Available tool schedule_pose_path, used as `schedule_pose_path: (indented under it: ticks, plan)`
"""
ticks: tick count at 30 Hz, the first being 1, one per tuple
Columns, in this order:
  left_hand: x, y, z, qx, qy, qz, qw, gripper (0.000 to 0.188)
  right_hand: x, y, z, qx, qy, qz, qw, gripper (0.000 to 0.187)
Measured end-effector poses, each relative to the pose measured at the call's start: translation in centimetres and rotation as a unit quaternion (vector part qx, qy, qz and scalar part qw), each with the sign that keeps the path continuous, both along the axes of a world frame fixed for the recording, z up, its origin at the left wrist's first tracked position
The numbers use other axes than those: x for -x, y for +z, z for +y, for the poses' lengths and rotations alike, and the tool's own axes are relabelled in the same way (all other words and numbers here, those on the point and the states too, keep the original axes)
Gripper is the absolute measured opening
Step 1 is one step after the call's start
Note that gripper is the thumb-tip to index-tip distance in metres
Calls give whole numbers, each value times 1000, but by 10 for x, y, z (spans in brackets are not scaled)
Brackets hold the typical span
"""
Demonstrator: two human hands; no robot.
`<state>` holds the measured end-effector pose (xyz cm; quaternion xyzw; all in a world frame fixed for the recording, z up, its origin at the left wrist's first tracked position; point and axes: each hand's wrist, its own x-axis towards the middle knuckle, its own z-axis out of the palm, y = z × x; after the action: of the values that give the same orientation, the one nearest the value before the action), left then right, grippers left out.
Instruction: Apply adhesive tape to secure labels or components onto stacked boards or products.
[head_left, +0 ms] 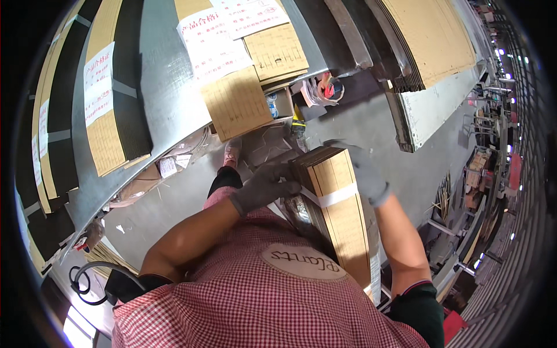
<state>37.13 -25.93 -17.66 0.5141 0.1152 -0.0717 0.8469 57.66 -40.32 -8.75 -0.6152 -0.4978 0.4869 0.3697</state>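
A tall bundle of tan cardboard sheets (pixel 339 214) with dark edges stands tilted against my front, bound near its upper end by a white band (pixel 338 196). My left hand (pixel 268 187), in a grey glove, is closed at the bundle's left side, its thumb and fingers by the band. My right hand (pixel 366 174), also gloved in grey, wraps the bundle's right side, with blurred fingers reaching over its far end. Part of the right palm is hidden behind the bundle. Shiny clear wrapping (pixel 297 210) shows between the bundle and my apron (pixel 249 272).
A grey metal table (pixel 168 75) ahead carries banded cardboard bundles (pixel 104 110) with white printed labels. Loose tan sheets (pixel 237 104) overhang its edge. A container of scraps (pixel 322 91) is beyond my hands. Another cardboard stack (pixel 435 40) lies far right, above a pale metal edge (pixel 432 119).
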Motion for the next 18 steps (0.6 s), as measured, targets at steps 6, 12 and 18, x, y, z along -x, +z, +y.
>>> schedule_pose_path:
  ticks: [6, 12, 18]
  plan:
    - [2, -12, -8, 0, 42, -58, 997, 5, 90, 81, 15, 24, -102, -441, 891, 69]
    - [-3, -2, 1, -1, 27, -51, 998, 6, 96, 70, 16, 16, -116, -452, 884, 73]
    - [-6, -8, -1, 9, 18, -53, 998, 11, 94, 60, 10, -5, -175, -420, 890, 76]
